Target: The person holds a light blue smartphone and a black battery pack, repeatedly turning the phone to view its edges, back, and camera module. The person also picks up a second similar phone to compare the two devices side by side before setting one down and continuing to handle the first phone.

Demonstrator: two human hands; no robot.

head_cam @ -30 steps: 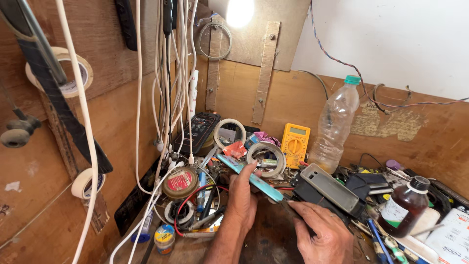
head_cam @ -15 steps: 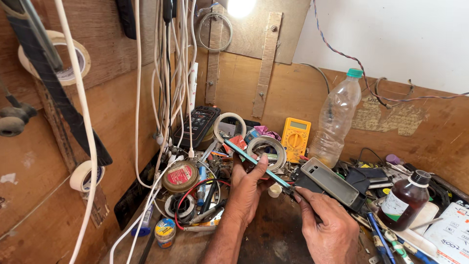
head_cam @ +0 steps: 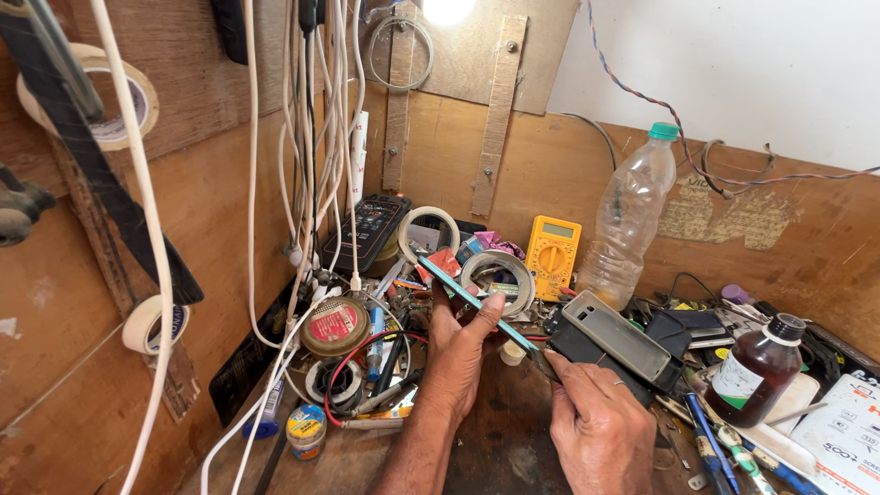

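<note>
Teal-edged phone (head_cam: 477, 302), yellow multimeter (head_cam: 553, 257), green-capped clear bottle (head_cam: 632, 220), brown glass bottle (head_cam: 756, 371).

A thin teal-edged phone (head_cam: 477, 307) is held edge-on, tilted, above the cluttered workbench, between both hands.

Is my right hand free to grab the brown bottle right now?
Probably not yet: the right hand is gripping one end of the phone, which the left hand also holds. The brown bottle stands close by, uncovered.
</note>
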